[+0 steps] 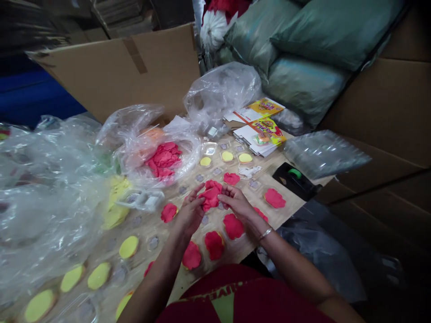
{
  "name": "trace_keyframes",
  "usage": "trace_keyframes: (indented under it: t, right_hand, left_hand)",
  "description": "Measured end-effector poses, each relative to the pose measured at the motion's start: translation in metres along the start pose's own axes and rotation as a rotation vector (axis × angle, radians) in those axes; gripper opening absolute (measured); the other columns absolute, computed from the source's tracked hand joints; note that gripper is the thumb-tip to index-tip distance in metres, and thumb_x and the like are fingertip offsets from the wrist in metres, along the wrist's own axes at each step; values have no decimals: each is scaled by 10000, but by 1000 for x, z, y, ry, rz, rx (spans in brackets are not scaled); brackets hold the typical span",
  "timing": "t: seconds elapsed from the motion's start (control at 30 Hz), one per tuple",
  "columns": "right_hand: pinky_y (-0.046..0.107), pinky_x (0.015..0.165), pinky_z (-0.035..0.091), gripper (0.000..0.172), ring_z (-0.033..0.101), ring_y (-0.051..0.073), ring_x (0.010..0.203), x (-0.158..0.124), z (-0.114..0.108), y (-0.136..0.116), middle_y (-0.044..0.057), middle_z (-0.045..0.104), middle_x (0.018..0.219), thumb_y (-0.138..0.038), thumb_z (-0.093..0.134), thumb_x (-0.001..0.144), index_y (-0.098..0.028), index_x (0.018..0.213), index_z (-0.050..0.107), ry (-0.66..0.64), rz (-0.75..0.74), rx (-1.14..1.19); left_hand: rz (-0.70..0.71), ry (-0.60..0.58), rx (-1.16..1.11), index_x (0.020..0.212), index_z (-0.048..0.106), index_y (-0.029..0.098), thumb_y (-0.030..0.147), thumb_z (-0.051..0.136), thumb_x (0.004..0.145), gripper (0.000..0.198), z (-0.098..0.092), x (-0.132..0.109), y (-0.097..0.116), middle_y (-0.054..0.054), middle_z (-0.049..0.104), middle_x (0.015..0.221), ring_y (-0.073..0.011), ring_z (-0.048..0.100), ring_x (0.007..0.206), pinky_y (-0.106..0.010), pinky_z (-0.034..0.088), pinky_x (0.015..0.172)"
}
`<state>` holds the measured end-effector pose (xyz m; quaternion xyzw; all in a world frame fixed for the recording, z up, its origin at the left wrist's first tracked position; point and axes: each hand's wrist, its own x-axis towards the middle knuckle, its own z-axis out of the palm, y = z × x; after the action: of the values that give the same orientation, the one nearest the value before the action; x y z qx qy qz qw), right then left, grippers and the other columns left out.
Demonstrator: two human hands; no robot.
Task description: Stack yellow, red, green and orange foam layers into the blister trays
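Between my hands is a thin, crumpled red sheet with a wavy edge (211,196), soft and dough-like in look. My left hand (192,207) pinches its left side, and my right hand (235,202) pinches the right side with thumb and fingers. Below and around it on the table lie several similar red scalloped pieces (214,245), some with a yellow rim showing beneath. Yellow round pieces (129,247) sit at the lower left. A clear bag holding more red sheets (164,159) stands open beyond my left hand.
A tape dispenser (293,179) is at the right table edge, beside clear plastic packaging (325,152). Printed cartons (259,134) lie at the back. Large clear plastic bags (50,179) cover the left side. A cardboard box (124,72) and stacked green sacks (306,85) stand behind.
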<state>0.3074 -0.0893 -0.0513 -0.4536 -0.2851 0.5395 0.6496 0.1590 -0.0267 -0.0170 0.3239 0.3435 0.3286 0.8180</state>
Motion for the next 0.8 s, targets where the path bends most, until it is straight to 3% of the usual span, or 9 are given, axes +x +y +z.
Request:
trace_keyframes:
  t: [0.1,0.23,0.33,0.5,0.67,0.8]
  right_hand:
    - [193,421,288,346,396,49,451,0,0,2,-65,507,599,-399,814,606,-184,747,584,10,29,75]
    - [205,418,287,335,408,64,420,0,3,6,-62,515,522,-422,808,616,-184,721,596,60,14,30]
    - [207,423,285,333,405,66,416,0,4,5,-64,513,497,-423,811,614,-182,712,602,55,22,70]
    - [197,425,270,357,375,52,409,-1,3,0,-76,495,490,-418,823,609,-183,760,601,12,88,205]
    - [194,410,273,386,392,53,415,0,5,1,-66,508,524,-484,790,651,-184,739,564,1,42,101]
    - [191,422,273,359,394,53,423,2,4,1,-80,487,506,-399,820,607,-187,747,566,32,51,222]
  left_hand:
    - [-45,13,-54,1033,675,172,99,760,615,432,2,0,-1,-23,700,808,-99,625,647,-204,498,645]
    - [119,73,122,1020,659,193,98,833,537,522,11,-2,-10,-32,712,954,-138,649,786,-241,516,732]
    - [182,68,256,1059,639,200,79,858,491,621,12,-1,-13,-18,717,905,-128,635,736,-236,507,700]
    - [98,7,149,947,679,183,160,873,498,490,10,2,-10,-24,717,844,-136,639,709,-257,510,704]
    - [263,54,300,803,671,163,180,864,543,324,11,1,-15,12,672,717,-97,586,636,-204,468,625]
    - [168,118,98,668,615,156,195,841,564,252,8,6,-15,47,591,570,-57,498,500,-170,396,499]
